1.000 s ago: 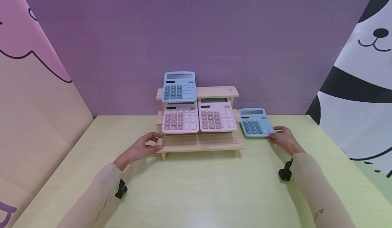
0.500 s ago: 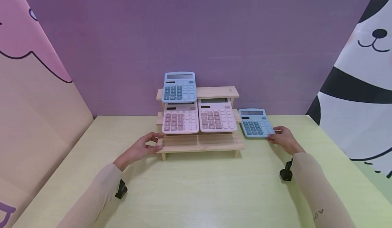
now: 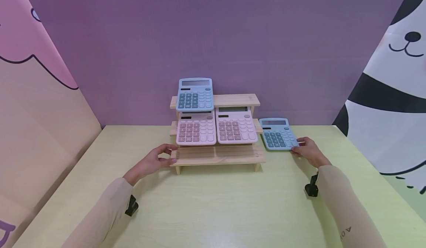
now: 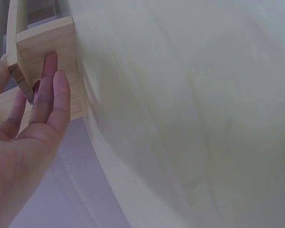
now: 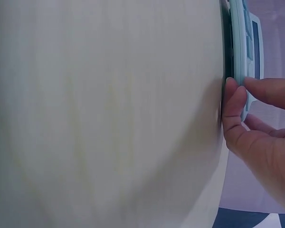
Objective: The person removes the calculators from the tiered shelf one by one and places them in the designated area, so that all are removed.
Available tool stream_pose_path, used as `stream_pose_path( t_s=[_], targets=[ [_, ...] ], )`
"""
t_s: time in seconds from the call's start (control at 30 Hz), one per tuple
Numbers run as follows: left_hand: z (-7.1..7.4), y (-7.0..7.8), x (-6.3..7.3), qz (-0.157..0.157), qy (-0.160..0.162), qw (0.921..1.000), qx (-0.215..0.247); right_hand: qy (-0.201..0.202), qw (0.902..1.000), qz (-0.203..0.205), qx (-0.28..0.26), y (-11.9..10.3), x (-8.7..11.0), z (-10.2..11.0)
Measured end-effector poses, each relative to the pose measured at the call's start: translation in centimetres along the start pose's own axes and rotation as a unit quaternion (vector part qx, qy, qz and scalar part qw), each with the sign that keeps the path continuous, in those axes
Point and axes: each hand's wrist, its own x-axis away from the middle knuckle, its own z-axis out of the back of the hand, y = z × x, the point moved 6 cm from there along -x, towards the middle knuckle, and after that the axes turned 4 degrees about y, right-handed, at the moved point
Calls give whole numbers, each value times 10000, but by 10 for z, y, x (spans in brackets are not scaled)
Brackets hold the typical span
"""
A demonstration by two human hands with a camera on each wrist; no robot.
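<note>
My left hand holds the left end of the lowest board of a three-tier wooden display rack. In the left wrist view its thumb lies on one side of the board, with fingers reaching along the other side. My right hand pinches the near right corner of a blue calculator, beside the rack's right end. The right wrist view shows thumb and fingers on either face of that calculator. Two pink calculators lean side by side on the middle tier; another blue calculator leans on the top tier's left.
The pale wooden table stretches in front of the rack. Close behind it rises a purple backdrop. Printed side panels stand at left and right, one with a panda. Black wrist cameras hang below the sleeves.
The blue calculator in my right hand has shifted very slightly toward me at its near edge. My left hand and the rack stay where they were.
</note>
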Motion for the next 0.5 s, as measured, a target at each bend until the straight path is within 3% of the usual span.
stream_pose_path(
  t_s=[0.5],
  targets=[
    [0,2,2,-11,-17,10000,43,-173,9994,-239,-176,3,-1,1]
  ],
)
